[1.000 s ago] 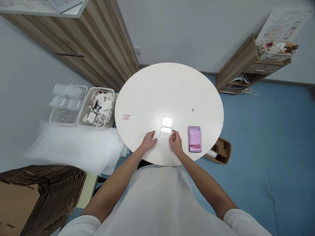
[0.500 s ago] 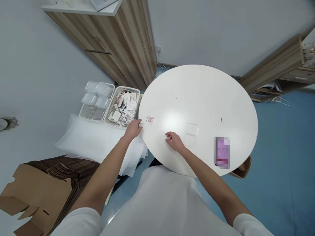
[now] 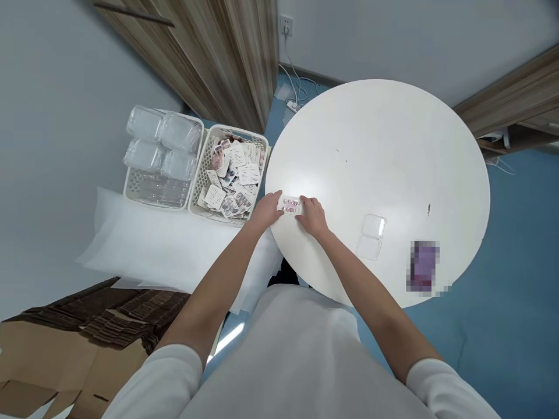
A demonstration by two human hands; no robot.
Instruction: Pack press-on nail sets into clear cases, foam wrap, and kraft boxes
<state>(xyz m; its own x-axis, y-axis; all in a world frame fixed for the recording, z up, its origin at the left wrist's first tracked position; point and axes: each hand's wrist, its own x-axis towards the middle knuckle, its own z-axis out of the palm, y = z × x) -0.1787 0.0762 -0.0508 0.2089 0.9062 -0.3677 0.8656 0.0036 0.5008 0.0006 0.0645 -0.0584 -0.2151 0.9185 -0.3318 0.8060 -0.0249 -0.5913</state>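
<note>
"In your head view, what do you hold?"

"A small pack of pink pieces (image 3: 291, 205), its left end in my left grip (image 3: 267, 210), its right end in my right grip (image 3: 313, 215)."

"Does it touch the tabletop (image 3: 375, 145)?"

"I can't tell; it's over the edge nearest my left grip."

"And around you?"

"An open clear case (image 3: 371, 235) lies right of my right grip; a basket (image 3: 202, 181) of cards stands just beyond my left."

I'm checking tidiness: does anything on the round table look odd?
Yes: a small dark mark toward the right of the round white table stands out against its pale, plain top. It's too small to tell whether it's dirt, damage or debris.
</note>
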